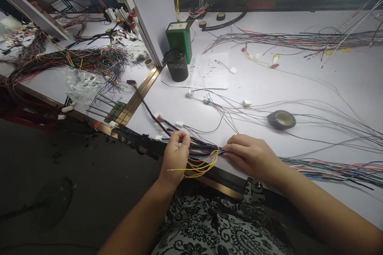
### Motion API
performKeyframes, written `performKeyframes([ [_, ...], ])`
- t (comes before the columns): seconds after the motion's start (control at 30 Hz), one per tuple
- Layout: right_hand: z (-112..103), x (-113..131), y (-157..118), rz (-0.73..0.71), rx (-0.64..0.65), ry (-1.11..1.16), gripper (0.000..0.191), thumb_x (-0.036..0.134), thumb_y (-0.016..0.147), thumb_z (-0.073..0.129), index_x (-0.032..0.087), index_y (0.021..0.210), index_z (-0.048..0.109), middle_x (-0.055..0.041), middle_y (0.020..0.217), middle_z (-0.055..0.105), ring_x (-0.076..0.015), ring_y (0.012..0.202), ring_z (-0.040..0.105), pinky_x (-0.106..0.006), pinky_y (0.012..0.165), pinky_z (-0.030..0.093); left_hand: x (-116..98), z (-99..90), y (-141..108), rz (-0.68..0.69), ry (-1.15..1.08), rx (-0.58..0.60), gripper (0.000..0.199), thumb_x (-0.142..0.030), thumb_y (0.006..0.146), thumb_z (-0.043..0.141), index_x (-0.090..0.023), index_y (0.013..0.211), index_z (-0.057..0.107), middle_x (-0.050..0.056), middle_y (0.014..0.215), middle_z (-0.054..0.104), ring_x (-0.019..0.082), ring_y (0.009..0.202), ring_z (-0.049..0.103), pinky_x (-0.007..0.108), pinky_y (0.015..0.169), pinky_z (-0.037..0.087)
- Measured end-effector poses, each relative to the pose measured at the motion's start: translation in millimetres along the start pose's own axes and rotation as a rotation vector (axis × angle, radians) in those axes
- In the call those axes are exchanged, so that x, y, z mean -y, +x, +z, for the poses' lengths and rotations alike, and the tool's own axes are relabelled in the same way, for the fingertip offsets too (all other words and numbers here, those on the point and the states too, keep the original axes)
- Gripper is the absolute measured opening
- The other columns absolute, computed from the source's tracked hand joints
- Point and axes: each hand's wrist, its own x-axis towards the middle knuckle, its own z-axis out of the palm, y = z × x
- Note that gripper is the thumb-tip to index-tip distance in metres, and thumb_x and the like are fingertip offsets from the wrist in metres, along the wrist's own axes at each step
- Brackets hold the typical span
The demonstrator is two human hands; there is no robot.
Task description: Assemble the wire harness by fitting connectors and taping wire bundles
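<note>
A bundle of wires (206, 152) lies along the front edge of the table, with yellow, blue and orange strands looping out below it. My right hand (251, 155) is closed around this wire bundle, its fingers wrapped over the strands. At the bundle's left part, my left hand (176, 153) is closed with thumb and forefinger pinched together; what sits between the fingertips is too small to make out. One yellow wire (176, 169) with a bare tip crosses in front of the left hand. Black sleeved branches (149, 113) run up and left from the bundle, beside small white connectors (179, 124).
A roll of black tape (281, 120) lies on the right among thin loose wires. Farther back stand a black mesh cup (176, 65) and a green box (182, 40) by a printed sheet (209, 71). Tangled wires (86, 59) cover the left table, near upright metal pins (103, 107).
</note>
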Motion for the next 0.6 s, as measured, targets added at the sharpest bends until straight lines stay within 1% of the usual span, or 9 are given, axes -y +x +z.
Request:
performKeyframes([
  [0.07,3,-1,-1,-0.006,-0.01,-0.047,0.019,0.025,0.094,0.045,0.019,0.093,0.062,-0.0055,0.084,0.061,-0.0156,0.075,0.054,-0.028,0.065,0.041,1,3.1,0,-0.027,-0.094,-0.032,0.021,-0.04,0.084,0.06,-0.021,0.083,0.051,-0.008,0.055,0.035,0.005,0.045,0.03,0.015,0.041,0.024],
  [0.17,8,-1,-3,0.045,0.0,-0.14,0.021,0.026,0.095,0.042,0.017,0.088,0.06,-0.0065,0.085,0.061,-0.0159,0.073,0.053,-0.027,0.062,0.04,0,7.2,0,-0.012,-0.229,-0.103,0.021,-0.038,0.084,0.061,-0.021,0.084,0.048,-0.008,0.057,0.036,0.005,0.045,0.032,0.014,0.042,0.028],
  [0.23,10,1,-4,0.099,-0.005,-0.18,0.022,0.027,0.095,0.04,0.016,0.087,0.058,-0.0068,0.085,0.061,-0.0162,0.073,0.053,-0.027,0.06,0.039,-1,8.0,-1,-0.038,-0.305,-0.12,0.022,-0.038,0.084,0.061,-0.022,0.083,0.046,-0.009,0.056,0.036,0.005,0.043,0.031,0.014,0.039,0.026],
  [0.3,9,4,-5,0.141,-0.004,-0.204,0.023,0.028,0.095,0.04,0.016,0.086,0.058,-0.0065,0.083,0.06,-0.0165,0.072,0.053,-0.028,0.059,0.039,-4,7.8,-2,-0.024,-0.348,-0.125,0.021,-0.038,0.085,0.06,-0.023,0.084,0.045,-0.008,0.06,0.041,0.004,0.042,0.032,0.014,0.037,0.023],
  [0.33,7,4,-5,0.146,0.006,-0.206,0.024,0.028,0.095,0.04,0.016,0.084,0.058,-0.0062,0.081,0.059,-0.0164,0.071,0.053,-0.028,0.059,0.039,-6,7.6,-3,0.006,-0.357,-0.118,0.02,-0.038,0.085,0.059,-0.023,0.085,0.045,-0.007,0.065,0.045,0.004,0.042,0.032,0.014,0.036,0.023],
  [0.4,-2,4,-4,0.108,0.053,-0.167,0.026,0.028,0.094,0.04,0.018,0.079,0.058,-0.0049,0.077,0.059,-0.0158,0.069,0.052,-0.028,0.058,0.039,-12,6.9,-5,0.073,-0.343,-0.088,0.019,-0.037,0.085,0.059,-0.023,0.085,0.047,-0.005,0.072,0.049,0.003,0.044,0.035,0.014,0.037,0.025],
  [0.47,-16,3,1,0.041,0.1,-0.06,0.024,0.03,0.093,0.043,0.019,0.079,0.06,-0.0043,0.079,0.06,-0.0154,0.071,0.054,-0.028,0.061,0.041,-19,5.6,-5,0.097,-0.285,-0.019,0.019,-0.036,0.084,0.061,-0.021,0.083,0.05,-0.005,0.072,0.049,0.003,0.047,0.037,0.013,0.039,0.027],
  [0.53,-31,5,10,0.019,0.07,0.058,0.019,0.032,0.092,0.047,0.021,0.089,0.063,-0.0048,0.088,0.063,-0.0156,0.079,0.058,-0.029,0.068,0.045,-27,3.8,-4,0.098,-0.208,0.044,0.018,-0.034,0.082,0.064,-0.02,0.082,0.053,-0.004,0.067,0.048,0.004,0.051,0.04,0.012,0.041,0.029],
  [0.6,-40,12,24,0.081,-0.028,0.144,0.019,0.034,0.091,0.05,0.022,0.098,0.062,-0.0054,0.096,0.065,-0.0157,0.083,0.059,-0.03,0.071,0.047,-35,1.9,-3,0.089,-0.166,0.1,0.016,-0.033,0.081,0.065,-0.019,0.084,0.057,-0.004,0.065,0.048,0.004,0.052,0.041,0.012,0.043,0.031],
])
